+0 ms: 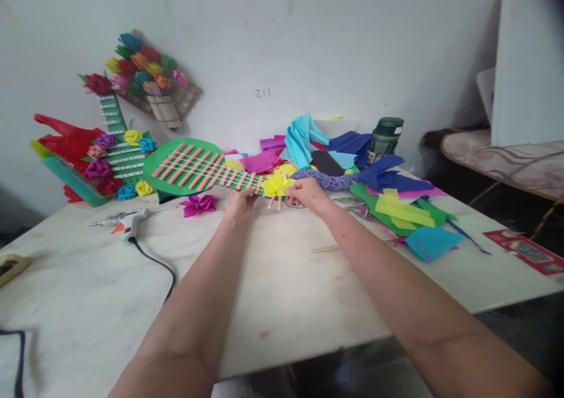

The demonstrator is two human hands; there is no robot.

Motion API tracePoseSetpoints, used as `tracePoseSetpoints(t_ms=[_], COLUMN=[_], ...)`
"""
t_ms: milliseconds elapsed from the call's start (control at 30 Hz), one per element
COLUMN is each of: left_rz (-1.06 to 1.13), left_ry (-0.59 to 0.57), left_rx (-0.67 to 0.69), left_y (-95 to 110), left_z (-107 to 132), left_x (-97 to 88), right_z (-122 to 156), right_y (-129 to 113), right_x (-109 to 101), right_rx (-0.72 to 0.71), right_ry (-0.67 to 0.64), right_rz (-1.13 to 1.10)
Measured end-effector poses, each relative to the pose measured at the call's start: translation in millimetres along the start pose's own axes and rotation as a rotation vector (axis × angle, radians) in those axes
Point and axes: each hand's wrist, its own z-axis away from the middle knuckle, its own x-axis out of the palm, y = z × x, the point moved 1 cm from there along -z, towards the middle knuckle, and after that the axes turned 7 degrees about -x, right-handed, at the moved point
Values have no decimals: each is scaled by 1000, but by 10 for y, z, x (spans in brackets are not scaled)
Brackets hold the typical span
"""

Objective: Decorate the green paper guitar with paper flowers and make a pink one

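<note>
A green paper guitar [150, 166] with pink rungs and white strings is held tilted above the table, its round body to the left. My left hand [242, 204] is closed around the underside of its neck. At the neck's right end sits a yellow paper flower [276, 184]. My right hand [306, 194] pinches the flower's right edge, with the fingertips partly hidden. Below the guitar body a magenta paper flower [199, 204] lies on the table.
A glue gun [132, 225] with a black cord lies at left. Behind it leans a flower-decorated green guitar [117, 145]. Crepe paper pieces [304, 140], purple yarn [330, 179] and a dark bottle [385, 140] fill the back right. A thin stick [325, 249] lies in front.
</note>
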Motion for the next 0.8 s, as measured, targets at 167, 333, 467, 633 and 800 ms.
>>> tracePoseSetpoints(t_ms=[167, 333, 467, 633, 800], left_rz=[-43, -61, -63, -56, -25], left_ry=[-47, -165, -301, -305, -191], left_rx=[-44, -149, -299, -346, -366], left_y=[59, 92, 93, 78, 73], left_z=[-5, 45, 68, 60, 87], left_x=[-83, -104, -89, -71, -61], right_z=[-9, -97, -210, -321, -362], right_y=[-54, 32, 41, -140, -262], right_x=[-189, -238, -155, 10, 146], right_rx=[-242, -304, -358, -403, -392], right_ry=[16, 122, 107, -126, -266], right_rz=[11, 5, 41, 65, 29])
